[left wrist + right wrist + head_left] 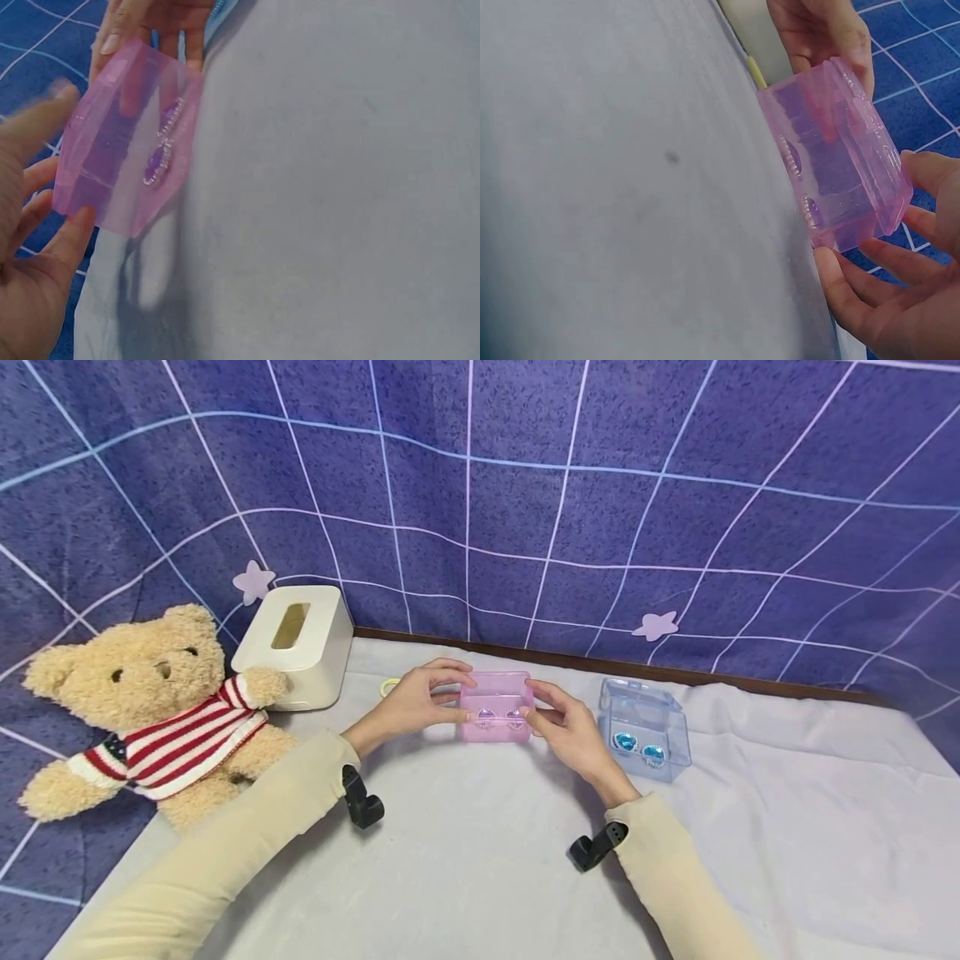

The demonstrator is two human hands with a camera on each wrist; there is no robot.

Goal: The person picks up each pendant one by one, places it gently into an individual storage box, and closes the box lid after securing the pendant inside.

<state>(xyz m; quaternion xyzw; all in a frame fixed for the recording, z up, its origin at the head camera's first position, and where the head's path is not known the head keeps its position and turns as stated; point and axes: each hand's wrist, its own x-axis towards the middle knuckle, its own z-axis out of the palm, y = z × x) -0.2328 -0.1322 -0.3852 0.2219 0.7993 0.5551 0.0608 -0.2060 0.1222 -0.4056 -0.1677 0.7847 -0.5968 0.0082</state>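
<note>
A small see-through pink box [497, 687] stands in the middle, between both hands. My left hand [414, 698] holds its left side, the fingers along the back and the thumb near the front. On the opposite side my right hand [576, 735] grips it, with a fingertip [829, 262] low on the wall. Through the plastic show two purple gems [485, 717] edged with pale beads. The pink lid [866, 142] lies along the upper part of the box in the right wrist view. In the left wrist view the left thumb is blurred.
To the right, a clear blue box [678, 743] with its lid raised holds two blue gems [625, 742]. A yellow ring [388, 687] lies behind the left hand. Left stand a white tissue box [330, 652] and a teddy bear [161, 693]; a blue curtain [510, 510] hangs behind.
</note>
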